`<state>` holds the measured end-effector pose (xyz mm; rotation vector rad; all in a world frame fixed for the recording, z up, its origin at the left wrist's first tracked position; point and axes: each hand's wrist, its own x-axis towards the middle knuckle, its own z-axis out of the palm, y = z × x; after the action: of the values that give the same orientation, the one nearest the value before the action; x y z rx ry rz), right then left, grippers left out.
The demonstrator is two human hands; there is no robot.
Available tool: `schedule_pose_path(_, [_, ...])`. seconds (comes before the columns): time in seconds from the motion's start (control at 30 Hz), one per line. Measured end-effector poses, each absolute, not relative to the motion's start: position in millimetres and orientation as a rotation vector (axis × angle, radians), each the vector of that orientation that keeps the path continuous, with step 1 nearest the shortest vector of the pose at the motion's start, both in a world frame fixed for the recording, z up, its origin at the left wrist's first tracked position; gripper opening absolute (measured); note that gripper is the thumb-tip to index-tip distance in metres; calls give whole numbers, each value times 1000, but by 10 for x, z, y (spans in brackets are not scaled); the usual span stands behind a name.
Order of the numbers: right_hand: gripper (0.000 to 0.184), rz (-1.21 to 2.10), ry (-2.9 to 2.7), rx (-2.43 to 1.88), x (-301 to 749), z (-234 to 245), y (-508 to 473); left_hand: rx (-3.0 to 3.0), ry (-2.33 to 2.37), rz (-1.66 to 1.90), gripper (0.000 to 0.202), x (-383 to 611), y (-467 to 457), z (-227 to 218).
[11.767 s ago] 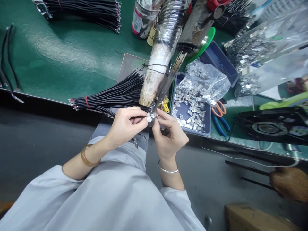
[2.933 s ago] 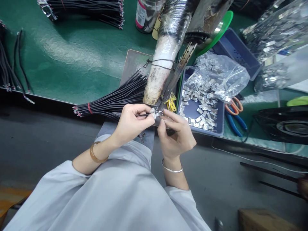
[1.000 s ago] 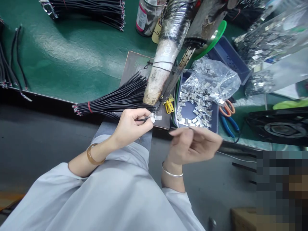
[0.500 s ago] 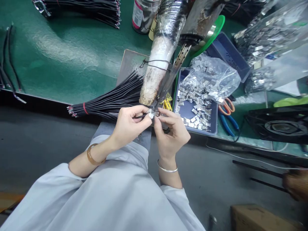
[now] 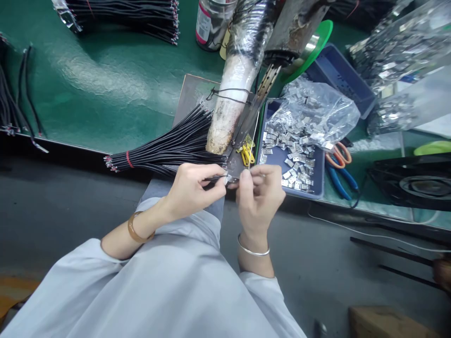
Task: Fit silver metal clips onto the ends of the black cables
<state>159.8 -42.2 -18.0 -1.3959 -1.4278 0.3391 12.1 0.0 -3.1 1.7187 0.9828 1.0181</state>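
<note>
My left hand [image 5: 195, 188] is closed in a pinch on the end of a black cable, beside a small metal tab [image 5: 232, 179]. My right hand [image 5: 260, 195] pinches a thin, pale strand that looks like solder wire [image 5: 254, 136], which runs up from thumb and forefinger. One of its other fingers reaches toward the tab; whether it touches is hard to tell. Above both hands, a soldering iron [image 5: 252, 110] in a wrapped holder points downward. To the left lies a fanned bundle of black cables [image 5: 165, 148] tied with a red band.
A blue tray [image 5: 319, 180] of small metal tabs and a clear bag [image 5: 324, 110] stand at right. Pliers [image 5: 338, 171] lie beyond it. Yellow clips [image 5: 247, 152] sit near the iron. A jar [image 5: 213, 23] and another cable bundle [image 5: 130, 19] are at the back.
My right hand has moved slightly right and away from the tab, and now pinches the thin strand. My left hand has shifted slightly right and down with the cable.
</note>
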Motion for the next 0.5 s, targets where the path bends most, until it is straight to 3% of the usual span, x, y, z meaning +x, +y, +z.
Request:
schedule_pose_path(0.1, [14,584,-1446,-1349,1610,-125,-391,1867,908,1121,14,80,0,-63])
schedule_pose_path(0.3, [9,427,-1515,-1411,1632,-116,-459,1602,860,917,12,-17,53,-45])
schedule_pose_path(0.5, [14,754,-1424,-1359,1644,-98,-477,1722,765,993,13,-68,80,-7])
